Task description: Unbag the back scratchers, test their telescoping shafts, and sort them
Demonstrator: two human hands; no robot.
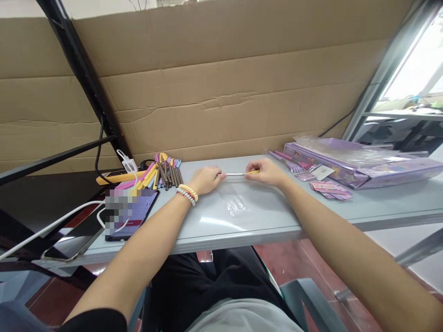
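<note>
Both my hands hold a thin silver-and-yellow pen-like rod [235, 174] level above the grey table [207, 233]. My left hand [206, 180], with beaded bracelets at its wrist, grips the silver end, its fingers closed. At the yellow end, my right hand [265, 172] pinches the rod between thumb and fingers. Part of the rod is hidden inside each hand. Below them on the tabletop lies a clear plastic bag [237, 205]. Left of my left hand is a bundle of pens [168, 173], brown, yellow and pink, with coloured tops.
To the left lie a tablet [147, 210], a dark phone [74, 240] and a white cable [51, 226]. At right are a purple box [387, 173] with plastic film on it, pink cards [332, 190] and purple pens [287, 161]. A cardboard wall [221, 83] stands behind.
</note>
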